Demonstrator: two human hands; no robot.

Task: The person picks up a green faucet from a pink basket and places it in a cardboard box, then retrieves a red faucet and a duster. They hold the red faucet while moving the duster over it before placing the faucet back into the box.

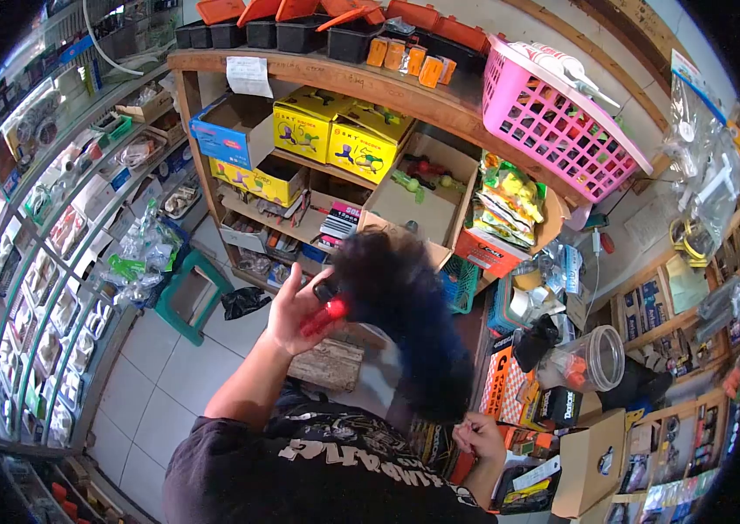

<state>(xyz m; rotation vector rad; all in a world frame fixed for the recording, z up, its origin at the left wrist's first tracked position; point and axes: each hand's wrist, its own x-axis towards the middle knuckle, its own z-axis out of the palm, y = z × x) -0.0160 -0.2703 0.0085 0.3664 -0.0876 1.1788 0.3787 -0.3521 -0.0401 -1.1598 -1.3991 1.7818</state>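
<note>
My left hand (pixel 296 310) is turned palm up, with its fingers stretched out. In it lies a small red light (pixel 324 317), glowing brightly at one end, with a black part beside it. My right hand (pixel 479 437) is closed at the lower end of a dark, fluffy feather duster (pixel 426 341); the handle is hidden. The duster's blurred upper end reaches close to my left hand and partly covers the front of an open cardboard box (pixel 426 205) with green and red items inside.
A wooden shelf (pixel 335 70) holds yellow boxes (pixel 361 144) and a pink basket (pixel 562 131). A glass display case (pixel 64 236) stands at left, near a green stool (pixel 191 297). At right are a clear plastic jar (pixel 601 358) and an open carton (pixel 592 458).
</note>
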